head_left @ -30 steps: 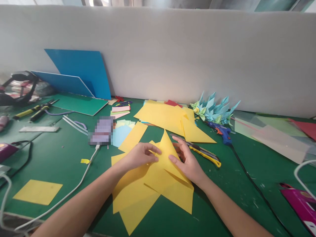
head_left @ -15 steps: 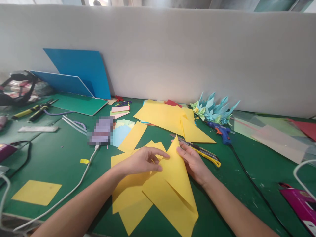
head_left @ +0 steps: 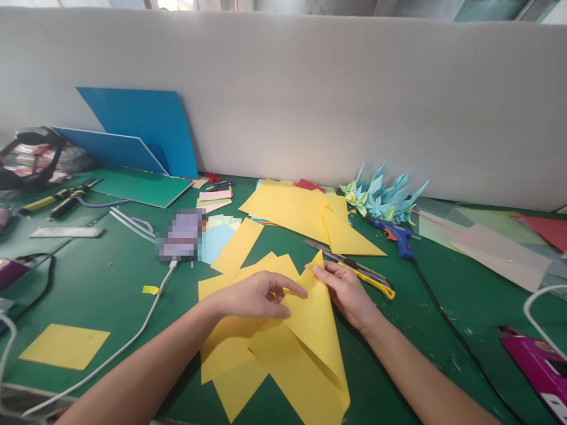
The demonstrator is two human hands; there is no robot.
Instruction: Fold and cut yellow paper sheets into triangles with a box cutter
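A sheet of yellow paper (head_left: 310, 354) is curled into a cone shape, its pointed tip up and its loose corner hanging toward the table's front. My right hand (head_left: 348, 292) pinches the rolled sheet just below the tip, thumb in front and fingers behind. Against the near face of the sheet, my left hand (head_left: 259, 295) rests with index finger and thumb stretched apart; its other fingers curl underneath and are partly hidden. More yellow sheets (head_left: 234, 354) lie fanned under my left hand. Just beyond my right hand is a yellow-handled utility knife (head_left: 367, 277).
A blue glue gun (head_left: 401, 239) with a black cord lies right, before blue paper flowers (head_left: 381, 198). Yellow paper (head_left: 287, 206) is stacked at the back. A phone (head_left: 181, 235) with a white cable, pliers (head_left: 66, 200) and blue boards (head_left: 146, 130) stand left.
The curled sheet has tilted slightly, its tip lower and a little to the right. Both hands have shifted slightly downward with it, and the right hand still grips it.
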